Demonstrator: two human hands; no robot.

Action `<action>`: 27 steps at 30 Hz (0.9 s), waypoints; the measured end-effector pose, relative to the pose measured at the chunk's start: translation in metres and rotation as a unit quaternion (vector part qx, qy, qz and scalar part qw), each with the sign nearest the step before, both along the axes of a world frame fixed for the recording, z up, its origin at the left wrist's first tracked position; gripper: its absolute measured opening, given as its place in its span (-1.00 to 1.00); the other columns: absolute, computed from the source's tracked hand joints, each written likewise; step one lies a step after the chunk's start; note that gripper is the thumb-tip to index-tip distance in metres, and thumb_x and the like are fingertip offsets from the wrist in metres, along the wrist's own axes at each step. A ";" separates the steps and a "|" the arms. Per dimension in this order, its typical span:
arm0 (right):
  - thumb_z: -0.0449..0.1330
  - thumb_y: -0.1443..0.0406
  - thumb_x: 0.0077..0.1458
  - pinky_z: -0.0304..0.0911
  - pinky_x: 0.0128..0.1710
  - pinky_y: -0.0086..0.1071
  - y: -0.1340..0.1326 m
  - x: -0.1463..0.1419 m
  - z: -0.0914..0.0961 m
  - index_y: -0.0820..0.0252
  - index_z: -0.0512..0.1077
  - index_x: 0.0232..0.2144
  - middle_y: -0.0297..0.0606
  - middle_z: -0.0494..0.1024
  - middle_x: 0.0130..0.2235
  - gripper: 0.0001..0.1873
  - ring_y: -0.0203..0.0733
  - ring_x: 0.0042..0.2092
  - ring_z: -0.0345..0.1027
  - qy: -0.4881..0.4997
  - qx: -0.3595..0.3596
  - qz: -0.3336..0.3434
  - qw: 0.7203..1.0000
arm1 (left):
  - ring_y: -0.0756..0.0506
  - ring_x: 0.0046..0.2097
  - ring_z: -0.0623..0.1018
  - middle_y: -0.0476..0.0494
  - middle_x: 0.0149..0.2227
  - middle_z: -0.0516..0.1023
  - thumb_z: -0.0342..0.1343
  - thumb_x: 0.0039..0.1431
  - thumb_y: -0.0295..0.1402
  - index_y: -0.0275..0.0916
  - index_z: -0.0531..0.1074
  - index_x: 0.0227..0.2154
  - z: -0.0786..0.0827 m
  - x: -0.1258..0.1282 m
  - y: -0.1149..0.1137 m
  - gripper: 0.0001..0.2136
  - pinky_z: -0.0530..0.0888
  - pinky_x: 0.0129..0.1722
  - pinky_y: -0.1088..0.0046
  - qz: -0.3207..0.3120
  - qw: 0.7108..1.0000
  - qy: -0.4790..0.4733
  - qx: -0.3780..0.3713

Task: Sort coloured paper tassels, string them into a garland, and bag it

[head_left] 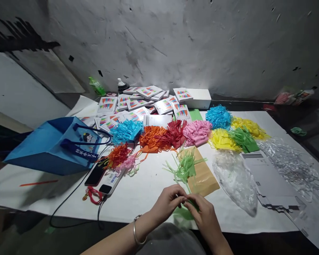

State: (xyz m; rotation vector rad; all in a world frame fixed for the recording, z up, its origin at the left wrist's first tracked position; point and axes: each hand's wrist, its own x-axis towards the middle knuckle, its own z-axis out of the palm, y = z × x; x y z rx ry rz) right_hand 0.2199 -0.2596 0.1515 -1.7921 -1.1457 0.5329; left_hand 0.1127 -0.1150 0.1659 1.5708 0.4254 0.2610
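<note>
Close by the near edge of the white-covered surface [149,177], the left hand [171,200] and right hand [203,210] meet, fingertips pinched on thin, translucent green tissue [183,213]. Just beyond, a curly green fringe [184,168] spreads over a smooth brown envelope [202,177]; whether it joins the tissue I cannot tell. Bare white runs leftward to a flat black phone [95,174], while a crinkled clear bag [235,182] lies to the right. Toward the left edge leans an angular blue bag [48,145]; glossy silver strands [289,163] tangle along the right. Farther, shaggy paper tassels [198,131] line the middle, and flat square packets [149,91] heap near the far edge, before a scuffed wall [175,42].
</note>
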 end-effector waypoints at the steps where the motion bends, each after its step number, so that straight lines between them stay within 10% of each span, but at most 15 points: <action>1: 0.07 0.24 0.25 0.27 -0.25 -0.38 0.003 -0.003 -0.001 0.10 0.44 -0.22 -0.26 0.54 -0.30 -0.84 -0.16 -0.25 0.42 -0.038 0.009 0.008 0.999 | 0.01 -0.45 0.43 -0.08 -0.44 0.44 0.12 0.16 -0.29 -0.29 0.47 -0.46 0.002 -0.003 0.002 -0.82 0.41 -0.45 0.52 0.006 0.999 0.003 0.052; 4: 0.02 0.27 0.27 0.23 -0.22 -0.31 0.009 -0.011 -0.004 0.12 0.42 -0.32 -0.27 0.50 -0.38 -0.81 -0.15 -0.29 0.37 -0.115 0.026 0.004 0.993 | 0.01 -0.43 0.42 -0.06 -0.44 0.42 0.02 0.23 -0.31 -0.27 0.42 -0.44 0.004 -0.012 0.006 -0.81 0.40 -0.42 0.53 0.047 0.991 0.012 0.125; 11: 0.03 0.19 0.27 0.30 -0.21 -0.39 0.023 -0.029 -0.038 0.08 0.44 -0.26 -0.28 0.55 -0.27 -0.79 -0.18 -0.18 0.42 -0.006 -0.008 0.019 1.000 | 0.02 -0.49 0.41 0.00 -0.46 0.40 0.00 0.22 -0.23 -0.25 0.36 -0.30 -0.015 -0.034 0.020 -0.82 0.40 -0.48 0.52 0.057 0.997 0.044 0.003; 15: 0.01 0.15 0.24 0.29 -0.01 -0.32 0.025 -0.001 -0.090 0.12 0.44 -0.11 -0.18 0.54 -0.09 -0.69 -0.14 -0.03 0.40 -0.028 -0.024 -0.086 0.996 | -0.11 -0.31 0.50 -0.13 -0.32 0.50 -0.02 0.20 -0.30 -0.24 0.42 -0.26 -0.021 -0.063 0.099 -0.82 0.46 -0.28 0.35 0.149 0.956 0.104 0.228; 19: 0.02 0.20 0.14 0.18 0.08 -0.11 0.038 0.045 -0.136 0.23 0.46 -0.13 0.01 0.48 -0.03 -0.66 0.04 0.05 0.30 -0.057 -0.048 -0.169 0.983 | -0.29 -0.02 0.44 -0.30 -0.09 0.46 0.06 0.14 -0.35 -0.26 0.41 -0.08 -0.031 -0.063 0.152 -0.72 0.36 0.00 0.05 0.244 0.834 0.175 0.463; 27: 0.10 0.22 0.01 0.20 -0.07 -0.11 0.087 0.078 -0.148 0.18 0.44 -0.45 -0.09 0.52 -0.33 -0.82 0.05 -0.16 0.36 -0.024 -0.067 -0.207 0.976 | -0.22 -0.02 0.43 -0.28 -0.03 0.45 0.13 0.09 -0.47 -0.27 0.37 -0.02 -0.103 0.054 0.043 -0.64 0.39 -0.05 0.25 -0.046 0.878 0.126 0.460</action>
